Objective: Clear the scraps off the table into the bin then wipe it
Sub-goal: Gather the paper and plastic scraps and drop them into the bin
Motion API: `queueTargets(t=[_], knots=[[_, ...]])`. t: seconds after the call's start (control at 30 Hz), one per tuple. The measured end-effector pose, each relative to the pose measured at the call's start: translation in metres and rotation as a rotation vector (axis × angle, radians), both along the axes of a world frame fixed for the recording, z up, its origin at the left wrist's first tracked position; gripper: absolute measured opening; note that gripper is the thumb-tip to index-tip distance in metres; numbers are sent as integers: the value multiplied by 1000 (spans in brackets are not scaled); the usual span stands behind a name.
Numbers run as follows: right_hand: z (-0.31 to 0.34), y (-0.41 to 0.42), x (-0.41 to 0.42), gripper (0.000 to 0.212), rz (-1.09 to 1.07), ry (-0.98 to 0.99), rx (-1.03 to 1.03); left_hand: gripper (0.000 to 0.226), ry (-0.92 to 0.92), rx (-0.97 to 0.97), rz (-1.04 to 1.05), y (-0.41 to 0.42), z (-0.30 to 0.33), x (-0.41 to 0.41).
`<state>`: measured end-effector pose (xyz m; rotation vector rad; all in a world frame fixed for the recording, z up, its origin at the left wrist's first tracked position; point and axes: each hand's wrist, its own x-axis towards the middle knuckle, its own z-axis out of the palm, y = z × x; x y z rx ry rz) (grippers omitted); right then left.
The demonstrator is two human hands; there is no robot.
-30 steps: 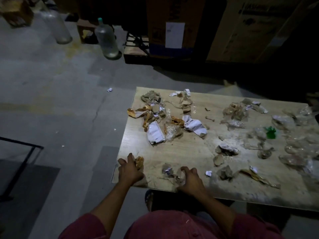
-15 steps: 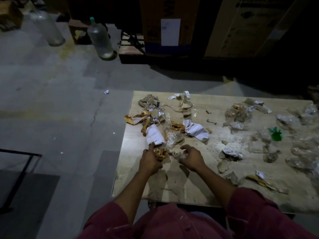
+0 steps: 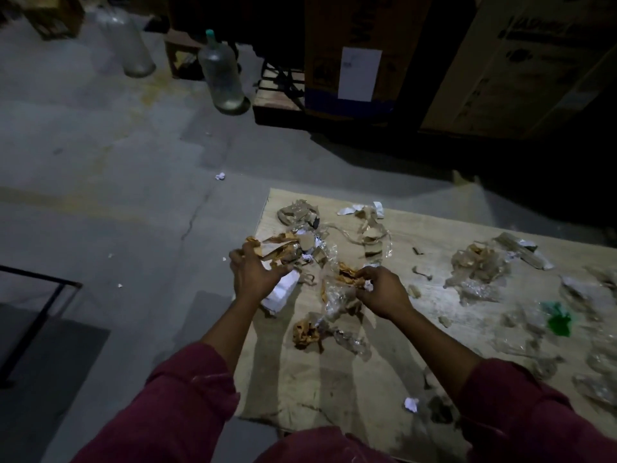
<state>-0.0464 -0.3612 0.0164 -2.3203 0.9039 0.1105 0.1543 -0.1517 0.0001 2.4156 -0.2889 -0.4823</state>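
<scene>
A low wooden table (image 3: 334, 389) is strewn with scraps: orange and white wrappers, clear plastic, brown bits. My left hand (image 3: 253, 274) reaches over the table's left side, its fingers closing on a heap of orange and white wrappers (image 3: 283, 248). A white paper piece (image 3: 283, 290) lies just under that hand. My right hand (image 3: 384, 290) pinches crumpled orange wrapper and clear plastic (image 3: 344, 282) near the table's middle. A crumpled orange scrap (image 3: 305, 332) lies between my forearms. No bin is visible.
More plastic scraps (image 3: 477, 267) and a green piece (image 3: 559, 320) cover the table's right side. Two large clear bottles (image 3: 222, 75) stand on the concrete floor at the back beside cardboard boxes (image 3: 360, 55). A black metal frame (image 3: 36, 295) stands at the left.
Both hands have moved from the table's near edge forward into the scrap heap. The scraps that they carried now lie near the heap, and each hand grips wrappers there.
</scene>
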Motion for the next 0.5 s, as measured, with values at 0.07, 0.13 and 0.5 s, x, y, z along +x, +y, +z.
queueTargets(t=[0.07, 0.13, 0.5], knots=[[-2, -7, 7, 45, 32, 27, -22, 111, 68, 10, -78, -13, -13, -1], [-5, -16, 13, 48, 67, 62, -32, 104, 69, 73, -215, -22, -25, -10], [1, -104, 90, 34, 57, -8, -139, 54, -61, -6, -329, -35, -13, -55]])
